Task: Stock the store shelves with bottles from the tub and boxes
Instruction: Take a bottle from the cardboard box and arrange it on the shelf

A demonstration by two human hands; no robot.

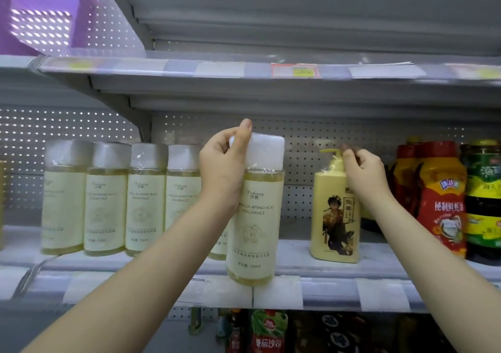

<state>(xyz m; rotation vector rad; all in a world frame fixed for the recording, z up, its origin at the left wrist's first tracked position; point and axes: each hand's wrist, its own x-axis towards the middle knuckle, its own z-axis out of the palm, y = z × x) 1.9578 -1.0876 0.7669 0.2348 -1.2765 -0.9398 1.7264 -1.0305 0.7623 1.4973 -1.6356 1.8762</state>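
My left hand (223,168) fingers wrap the cap of a pale bottle (254,217) at the shelf's (379,266) near edge; my right hand (364,175) fingers pinch the yellow pump bottle (334,217) to its right.

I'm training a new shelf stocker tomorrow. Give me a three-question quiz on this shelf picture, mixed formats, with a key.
1. True or false: the left hand grips the white-capped bottle by its base.
2. Multiple choice: the right hand touches
A. the red sauce bottle
B. the yellow pump bottle
C. the purple basket
3. Fill in: on the shelf, to the left of the held bottle, ___ matching bottles stand in a visible row.

Key: 1 false, it grips near the cap; 2 B, fingers at the pump head; 3 four.
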